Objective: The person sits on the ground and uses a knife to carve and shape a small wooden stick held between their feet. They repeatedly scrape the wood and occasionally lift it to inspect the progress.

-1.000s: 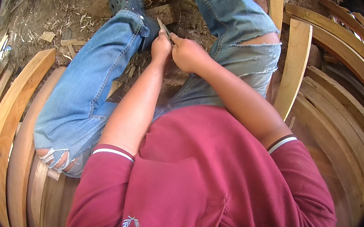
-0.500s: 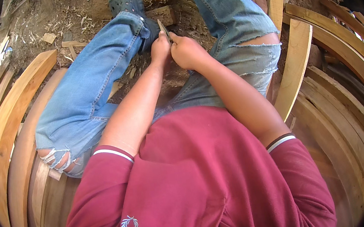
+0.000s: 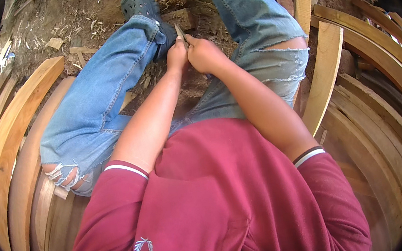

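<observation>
My left hand (image 3: 176,57) is closed around a thin, pointed wooden stick (image 3: 178,30), whose pale tip sticks out past the thumb. Pressed close against it on the right, my right hand (image 3: 205,55) is a fist with the thumb pointing toward the stick. What the right fist holds is mostly hidden; a narrow greyish edge shows between the two hands. Both hands are held low between my legs, near the dark clog (image 3: 167,37) on my left foot.
Curved wooden planks stand around me, one on the left (image 3: 21,113) and a pale one on the right (image 3: 325,71). A wood block (image 3: 181,18) lies beyond the hands. Wood chips (image 3: 55,43) litter the dirt floor (image 3: 98,8).
My right hand has shifted slightly left, and less of the greyish edge shows between the hands. The left hand stays nearly in place around the stick.
</observation>
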Tool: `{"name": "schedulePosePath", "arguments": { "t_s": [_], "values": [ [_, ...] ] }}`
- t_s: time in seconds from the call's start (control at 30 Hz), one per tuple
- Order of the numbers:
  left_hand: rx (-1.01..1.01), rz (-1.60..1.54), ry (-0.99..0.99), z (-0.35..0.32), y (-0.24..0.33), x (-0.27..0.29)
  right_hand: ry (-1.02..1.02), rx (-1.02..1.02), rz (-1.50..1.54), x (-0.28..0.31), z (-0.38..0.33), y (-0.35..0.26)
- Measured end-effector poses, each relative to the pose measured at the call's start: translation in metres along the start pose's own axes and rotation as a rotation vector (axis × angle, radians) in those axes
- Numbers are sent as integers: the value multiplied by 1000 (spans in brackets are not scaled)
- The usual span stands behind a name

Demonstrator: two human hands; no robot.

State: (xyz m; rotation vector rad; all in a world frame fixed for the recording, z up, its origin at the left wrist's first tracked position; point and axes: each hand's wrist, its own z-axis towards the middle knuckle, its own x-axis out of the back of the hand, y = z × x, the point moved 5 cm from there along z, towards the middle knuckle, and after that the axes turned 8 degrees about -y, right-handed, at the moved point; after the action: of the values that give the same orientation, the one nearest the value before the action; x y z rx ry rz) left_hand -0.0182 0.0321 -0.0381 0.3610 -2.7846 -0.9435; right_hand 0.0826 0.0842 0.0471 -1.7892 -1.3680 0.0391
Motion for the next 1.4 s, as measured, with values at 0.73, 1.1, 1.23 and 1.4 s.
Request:
{"name": "schedulePosePath", "arguments": {
  "t_s": [0.73, 1.1, 1.23, 1.4],
  "values": [
    [10, -32, -23, -9, 9, -2, -69, -70, 16, 0, -11, -7],
    [-73, 201, 72, -6, 2, 4, -22, -56, -13, -11, -23, 7],
    [5, 51, -2, -10, 8, 1, 25, -65, 15, 0, -35, -7],
    [-21, -116, -38, -9, 3, -2, -30, -46, 34, -3, -15, -4]
  ]
}}
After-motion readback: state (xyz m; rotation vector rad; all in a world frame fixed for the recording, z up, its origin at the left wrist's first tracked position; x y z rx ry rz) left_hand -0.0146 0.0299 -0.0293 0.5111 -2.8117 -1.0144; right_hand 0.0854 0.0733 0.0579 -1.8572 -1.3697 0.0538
